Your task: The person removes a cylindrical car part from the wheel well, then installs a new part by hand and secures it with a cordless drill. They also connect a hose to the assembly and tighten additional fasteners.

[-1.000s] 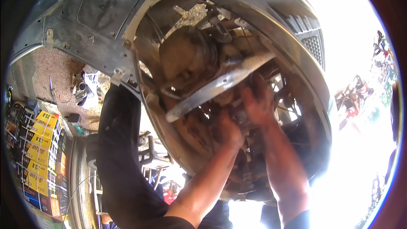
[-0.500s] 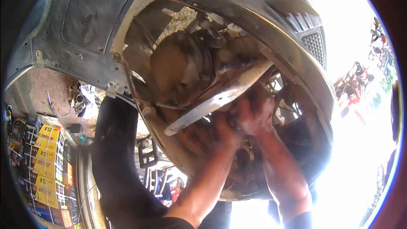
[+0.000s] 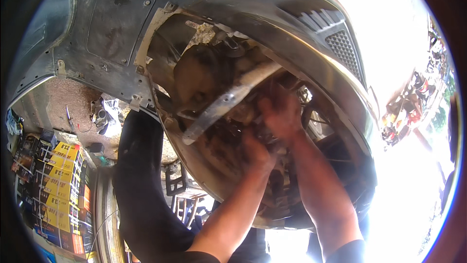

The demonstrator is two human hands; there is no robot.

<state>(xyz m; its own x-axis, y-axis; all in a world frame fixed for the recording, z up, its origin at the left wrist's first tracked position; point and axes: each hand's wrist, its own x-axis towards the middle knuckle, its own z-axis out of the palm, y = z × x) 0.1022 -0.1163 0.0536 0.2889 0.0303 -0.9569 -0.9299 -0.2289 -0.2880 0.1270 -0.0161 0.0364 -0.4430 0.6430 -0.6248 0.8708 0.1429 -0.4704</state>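
Observation:
Both of my arms reach into a broad opening in a vehicle's dark body shell (image 3: 73,34). My left hand (image 3: 258,153) is low among the shadowed mechanical parts, its fingers lost in the dark. Just above and to its right, my right hand (image 3: 283,114) looks curled, but motion blur and shade hide its fingertips and anything in them. A flat metal strip (image 3: 226,98) with a hole crosses the opening diagonally, left of and above the hands. Behind it sits a large rounded, dusty brown part (image 3: 197,75).
The shell's curved rim (image 3: 357,112) surrounds my forearms on the right. A dark-clothed leg (image 3: 138,165) stands at left. Stacked yellow and black boxes (image 3: 61,185) are strapped together at far left. A screwdriver-like tool (image 3: 69,116) lies on the brown floor. Glare washes out the right side.
The view has shifted slightly, so the shell and boxes sit a little differently. The metal strip is lower and more to the left in the picture. Both hands stay inside the opening.

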